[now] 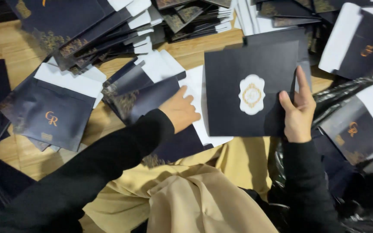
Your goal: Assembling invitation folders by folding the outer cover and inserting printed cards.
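My right hand point(298, 110) grips the lower right edge of a dark square card point(225, 86) with a white and gold oval emblem in its middle, held up over my lap. My left hand point(180, 111) rests with fingers curled on a white sheet point(197, 88) that lies under the card, beside a fanned stack of dark envelopes point(145, 92). Both arms wear black sleeves.
Piles of dark envelopes with gold ornament and white flaps cover the wooden floor point(195, 49) at the top and left. One envelope with gold initials point(50, 114) lies at the left. A black plastic bag point(342, 92) with more envelopes sits at the right. Tan cloth point(203, 198) covers my lap.
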